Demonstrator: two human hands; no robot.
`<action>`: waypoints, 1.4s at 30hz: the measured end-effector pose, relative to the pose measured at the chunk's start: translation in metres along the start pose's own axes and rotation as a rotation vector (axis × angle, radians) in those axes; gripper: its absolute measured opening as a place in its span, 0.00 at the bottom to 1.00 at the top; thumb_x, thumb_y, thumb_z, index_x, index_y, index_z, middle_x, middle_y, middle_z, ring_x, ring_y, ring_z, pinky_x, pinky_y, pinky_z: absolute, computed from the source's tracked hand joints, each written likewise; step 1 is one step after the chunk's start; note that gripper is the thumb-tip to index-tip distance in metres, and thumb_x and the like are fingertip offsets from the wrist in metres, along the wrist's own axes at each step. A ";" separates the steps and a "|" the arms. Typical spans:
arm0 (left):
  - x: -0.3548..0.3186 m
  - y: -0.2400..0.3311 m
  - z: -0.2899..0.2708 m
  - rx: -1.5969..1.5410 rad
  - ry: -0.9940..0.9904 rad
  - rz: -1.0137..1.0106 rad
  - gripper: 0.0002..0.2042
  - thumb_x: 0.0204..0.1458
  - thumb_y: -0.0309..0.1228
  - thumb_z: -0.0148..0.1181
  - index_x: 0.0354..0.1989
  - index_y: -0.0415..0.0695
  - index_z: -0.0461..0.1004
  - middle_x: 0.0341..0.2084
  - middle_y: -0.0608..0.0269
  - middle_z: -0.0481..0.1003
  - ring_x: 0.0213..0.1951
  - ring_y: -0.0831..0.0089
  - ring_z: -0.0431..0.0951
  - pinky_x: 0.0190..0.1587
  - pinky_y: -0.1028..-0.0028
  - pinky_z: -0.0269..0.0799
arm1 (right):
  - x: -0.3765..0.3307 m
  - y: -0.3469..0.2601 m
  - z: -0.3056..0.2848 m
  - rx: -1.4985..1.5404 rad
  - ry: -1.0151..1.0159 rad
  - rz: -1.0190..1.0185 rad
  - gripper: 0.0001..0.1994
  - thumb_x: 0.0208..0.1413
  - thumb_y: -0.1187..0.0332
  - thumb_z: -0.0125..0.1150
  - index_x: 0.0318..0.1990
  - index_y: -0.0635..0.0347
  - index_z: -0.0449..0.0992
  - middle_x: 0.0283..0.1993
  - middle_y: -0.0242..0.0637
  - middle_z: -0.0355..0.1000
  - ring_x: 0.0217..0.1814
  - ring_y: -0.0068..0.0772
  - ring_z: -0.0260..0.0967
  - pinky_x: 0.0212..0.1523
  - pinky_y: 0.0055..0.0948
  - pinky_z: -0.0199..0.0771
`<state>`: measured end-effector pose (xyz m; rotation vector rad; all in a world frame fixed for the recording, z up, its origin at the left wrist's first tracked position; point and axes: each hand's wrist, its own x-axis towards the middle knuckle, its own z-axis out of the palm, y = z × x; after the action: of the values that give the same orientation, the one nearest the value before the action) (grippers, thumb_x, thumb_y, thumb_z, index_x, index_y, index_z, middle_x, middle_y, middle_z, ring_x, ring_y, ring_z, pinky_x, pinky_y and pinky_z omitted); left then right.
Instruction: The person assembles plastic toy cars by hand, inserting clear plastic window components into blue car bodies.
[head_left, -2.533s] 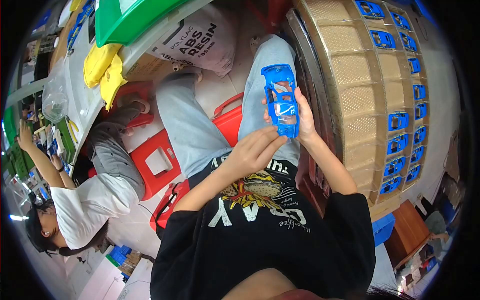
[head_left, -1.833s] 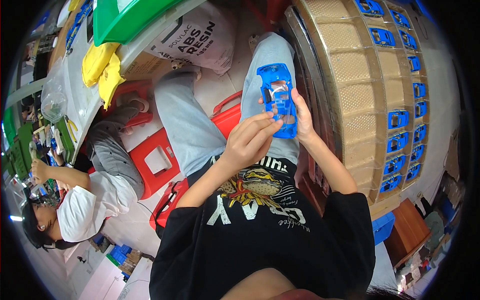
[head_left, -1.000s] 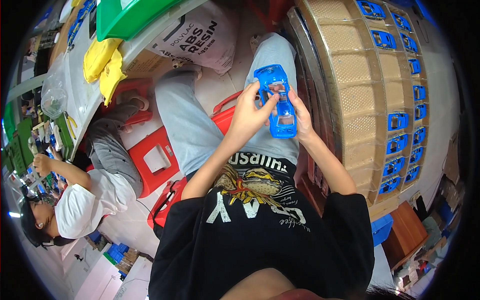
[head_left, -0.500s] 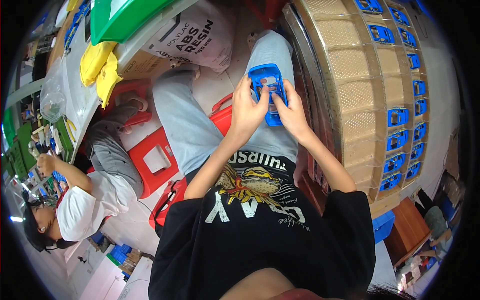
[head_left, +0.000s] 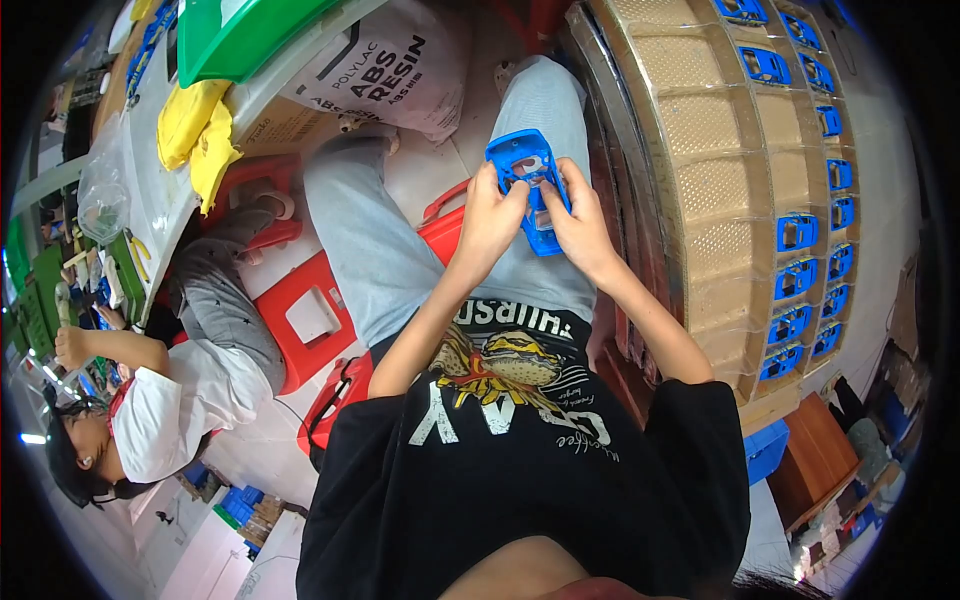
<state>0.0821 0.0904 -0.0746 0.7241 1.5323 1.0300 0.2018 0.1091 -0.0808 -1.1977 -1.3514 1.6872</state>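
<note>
A blue plastic toy-car shell (head_left: 527,175) is held over my lap, above my grey trousers. My left hand (head_left: 489,222) grips its left side with the fingers curled over the edge. My right hand (head_left: 577,222) grips its right side, thumb pressed on the shell. Both hands touch the shell and nearly meet below it. The shell's lower half is hidden by my fingers.
To my right stands a tan moulded tray (head_left: 715,190) holding several blue shells (head_left: 797,232). Red plastic stools (head_left: 310,320) are on the floor at left. A seated person in white (head_left: 170,400) works at a table. A white sack (head_left: 385,65) and a green bin (head_left: 240,35) lie ahead.
My left hand came up from my chest and closed on the blue shell. The shell moved left and upward, away from the tray, and both hands now hold it.
</note>
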 end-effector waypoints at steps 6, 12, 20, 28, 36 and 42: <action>-0.001 -0.004 0.002 0.052 0.076 0.186 0.11 0.44 0.22 0.50 0.38 0.37 0.65 0.26 0.65 0.70 0.24 0.82 0.68 0.25 0.82 0.65 | 0.002 -0.002 0.001 0.000 0.073 -0.054 0.02 0.54 0.75 0.45 0.34 0.63 0.61 0.24 0.32 0.65 0.21 0.16 0.61 0.21 0.18 0.62; -0.001 -0.013 0.006 0.300 0.138 0.332 0.07 0.48 0.27 0.51 0.35 0.39 0.64 0.23 0.65 0.69 0.24 0.83 0.69 0.25 0.82 0.64 | 0.002 -0.005 -0.001 -0.001 0.090 -0.038 0.02 0.53 0.74 0.46 0.32 0.64 0.63 0.23 0.31 0.64 0.21 0.15 0.61 0.21 0.18 0.62; 0.001 -0.021 0.005 0.245 0.028 0.158 0.07 0.51 0.27 0.50 0.36 0.40 0.65 0.25 0.67 0.69 0.24 0.83 0.68 0.25 0.82 0.64 | 0.003 -0.007 -0.002 -0.130 0.145 -0.102 0.05 0.51 0.75 0.48 0.27 0.65 0.62 0.19 0.34 0.62 0.20 0.16 0.60 0.20 0.20 0.60; -0.001 -0.030 0.011 0.103 0.125 0.272 0.08 0.51 0.26 0.49 0.39 0.41 0.63 0.27 0.68 0.68 0.26 0.85 0.67 0.24 0.84 0.63 | 0.002 -0.006 -0.001 -0.167 0.101 -0.128 0.04 0.51 0.74 0.49 0.29 0.65 0.63 0.20 0.33 0.63 0.22 0.16 0.60 0.21 0.19 0.60; -0.002 -0.009 0.002 0.141 0.180 0.174 0.06 0.50 0.26 0.48 0.34 0.38 0.64 0.25 0.61 0.69 0.27 0.77 0.69 0.30 0.77 0.65 | 0.001 0.011 -0.004 -0.027 -0.117 0.073 0.09 0.51 0.78 0.44 0.40 0.65 0.62 0.31 0.32 0.65 0.32 0.17 0.62 0.32 0.19 0.64; 0.002 -0.006 0.007 0.092 0.175 0.166 0.06 0.49 0.26 0.49 0.34 0.38 0.64 0.25 0.62 0.69 0.28 0.78 0.68 0.30 0.76 0.65 | 0.003 0.004 -0.004 -0.076 -0.066 0.078 0.08 0.50 0.79 0.43 0.39 0.66 0.62 0.28 0.34 0.65 0.30 0.17 0.63 0.30 0.20 0.64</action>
<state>0.0891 0.0911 -0.0813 0.8551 1.7004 1.1780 0.2049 0.1124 -0.0854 -1.2630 -1.4372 1.7576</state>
